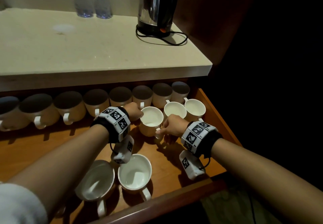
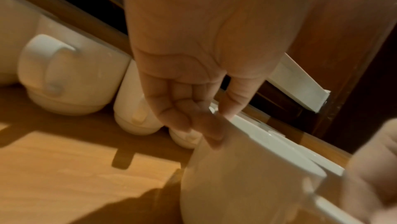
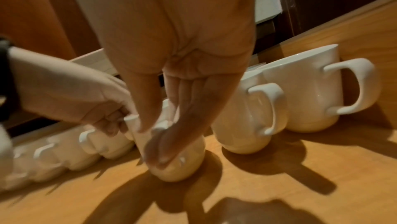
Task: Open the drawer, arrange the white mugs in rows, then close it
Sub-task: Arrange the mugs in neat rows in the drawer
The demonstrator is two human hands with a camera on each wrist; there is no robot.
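In the open drawer [image 1: 218, 105], both hands' fingers [image 2: 231, 107] gripping one white mug [image 1: 151, 119], handle hidden by right hand [image 1: 172, 125], left hand [image 1: 132, 111] at rim.

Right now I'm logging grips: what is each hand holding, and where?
One white mug: left hand pinches its rim, right hand grips its handle.

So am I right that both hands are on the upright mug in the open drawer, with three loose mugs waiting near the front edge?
Not quite: the head view shows two loose mugs near the front edge, not three. The rest holds: the left hand pinches the rim of the upright mug and the right hand holds its handle, in the open drawer.
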